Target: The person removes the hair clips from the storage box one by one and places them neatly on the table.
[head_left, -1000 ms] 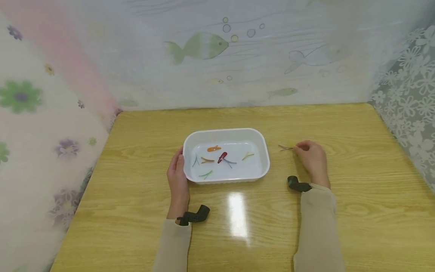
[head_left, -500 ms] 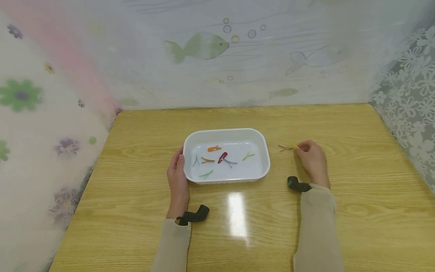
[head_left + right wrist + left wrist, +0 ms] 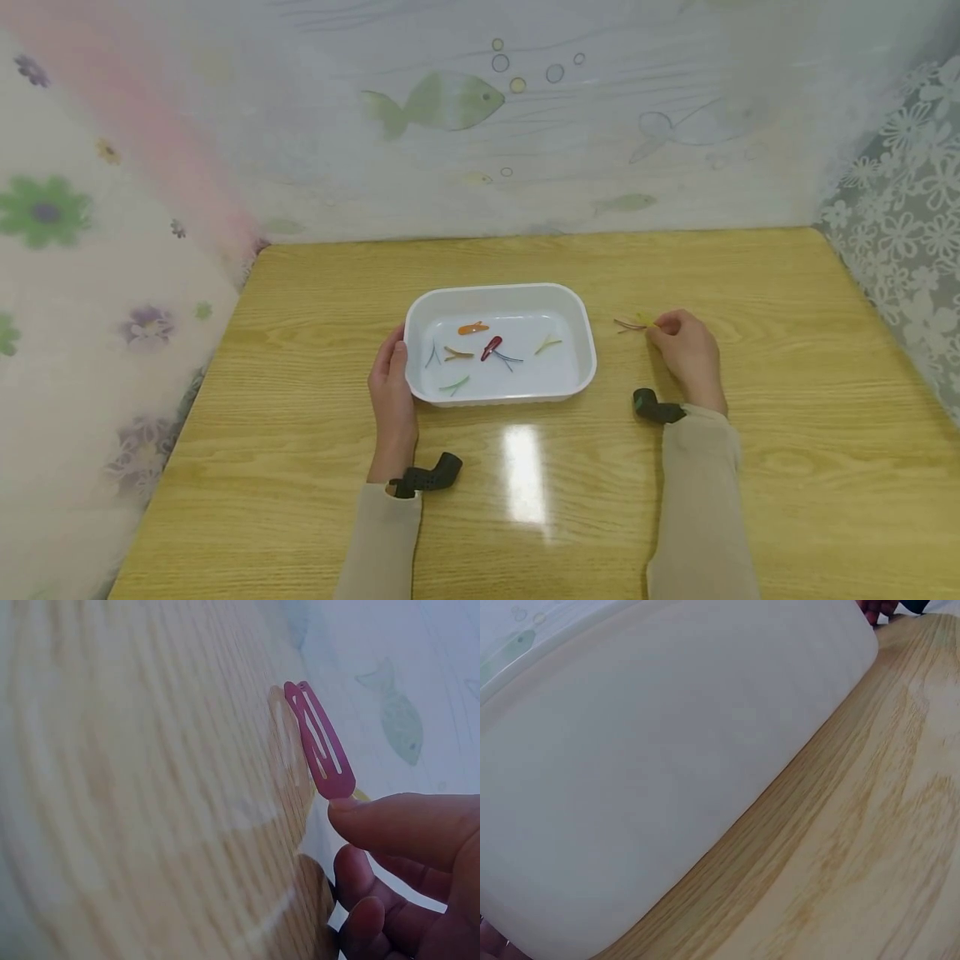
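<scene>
A white plastic tray (image 3: pixel 495 398) holds several snap hair clips, among them an orange hair clip (image 3: pixel 472 328), a red hair clip (image 3: pixel 491 347) and a green hair clip (image 3: pixel 454 385). My left hand (image 3: pixel 390 392) holds the tray's left end; the left wrist view is mostly filled by the tray's outer wall (image 3: pixel 660 765). To the right of the tray, my right hand (image 3: pixel 686 350) pinches the end of a pinkish-red hair clip (image 3: pixel 322 742) between thumb and fingertips. A yellow hair clip (image 3: pixel 645 318) shows at the same fingertips, partly hidden by them.
The wooden table (image 3: pixel 525 550) reaches back to a wall covering (image 3: pixel 525 192) printed with fish. Flowered coverings stand at the left and right. Each wrist carries a black camera mount, such as the left mount (image 3: pixel 435 473).
The yellow clip at my right fingertips came into fuller view half a second ago and now shows less, with its tilt altered. My left hand and the tray have stayed put.
</scene>
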The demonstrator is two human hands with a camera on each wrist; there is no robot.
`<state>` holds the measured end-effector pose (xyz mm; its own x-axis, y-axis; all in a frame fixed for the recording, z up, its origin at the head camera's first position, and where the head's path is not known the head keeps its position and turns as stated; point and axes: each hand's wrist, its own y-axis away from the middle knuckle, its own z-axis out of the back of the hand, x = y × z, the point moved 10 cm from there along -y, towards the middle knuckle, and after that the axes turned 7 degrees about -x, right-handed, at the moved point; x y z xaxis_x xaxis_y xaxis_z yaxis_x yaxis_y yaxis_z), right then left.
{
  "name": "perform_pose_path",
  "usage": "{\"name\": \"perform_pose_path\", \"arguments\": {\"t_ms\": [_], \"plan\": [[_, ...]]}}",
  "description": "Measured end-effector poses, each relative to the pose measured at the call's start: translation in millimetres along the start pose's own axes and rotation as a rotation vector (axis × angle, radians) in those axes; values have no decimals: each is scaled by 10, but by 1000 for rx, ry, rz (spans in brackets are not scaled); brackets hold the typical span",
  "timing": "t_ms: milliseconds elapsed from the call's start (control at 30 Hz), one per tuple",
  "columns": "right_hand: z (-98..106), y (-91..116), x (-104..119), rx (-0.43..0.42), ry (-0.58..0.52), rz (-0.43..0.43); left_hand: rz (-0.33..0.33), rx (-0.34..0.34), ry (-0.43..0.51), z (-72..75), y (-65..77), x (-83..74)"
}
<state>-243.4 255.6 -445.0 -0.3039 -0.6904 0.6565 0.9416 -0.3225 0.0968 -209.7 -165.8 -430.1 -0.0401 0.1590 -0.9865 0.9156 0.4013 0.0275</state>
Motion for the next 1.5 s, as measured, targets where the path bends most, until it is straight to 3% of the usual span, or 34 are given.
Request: {"name": "perform_pose_path", "arguments": {"t_ms": [667, 1000, 1233, 1500], "plan": [[-3, -11, -24, 5, -35, -7, 1, 0, -4, 4, -4, 7], [111, -26, -61, -126, -189, -68, -4, 3, -14, 1, 0, -4], [94, -31, -11, -125, -251, -49, -8, 9, -3, -10, 4, -4], [120, -4, 143, -111, -448, -25, -8, -3, 6, -7, -3, 1]]}}
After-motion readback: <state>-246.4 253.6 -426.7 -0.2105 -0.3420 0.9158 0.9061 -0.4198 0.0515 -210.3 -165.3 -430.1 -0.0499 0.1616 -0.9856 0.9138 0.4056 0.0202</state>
